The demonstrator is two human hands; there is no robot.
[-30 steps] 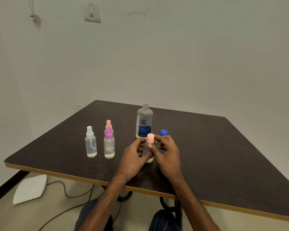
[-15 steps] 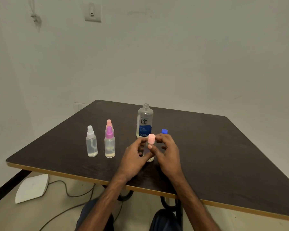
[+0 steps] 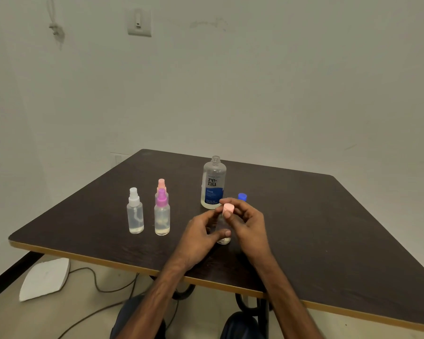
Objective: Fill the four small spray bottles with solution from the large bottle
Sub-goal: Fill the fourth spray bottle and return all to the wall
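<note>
A small clear spray bottle [image 3: 222, 226] stands on the dark table [image 3: 316, 228] near the front edge. My left hand [image 3: 201, 234] grips its body. My right hand [image 3: 246, 220] pinches its pink spray cap [image 3: 228, 208] on top. Behind them stands the large clear bottle [image 3: 213, 183] with a blue label, its neck uncapped. Its blue cap [image 3: 242, 196] lies on the table to its right. To the left stand three small spray bottles with liquid in them: a white-topped one [image 3: 135, 212], a purple-topped one [image 3: 162, 216] and a pink-topped one [image 3: 161, 185] behind it.
The table's light-edged front rim [image 3: 96, 259] runs close to my forearms. On the floor at the left lie a white flat object [image 3: 45, 278] and a dark cable [image 3: 101, 288]. A wall switch [image 3: 139, 22] sits high on the bare wall.
My right fingers have shifted around the pink cap, and the left thumb has moved lower on the bottle's body. The bottle stays in the same spot.
</note>
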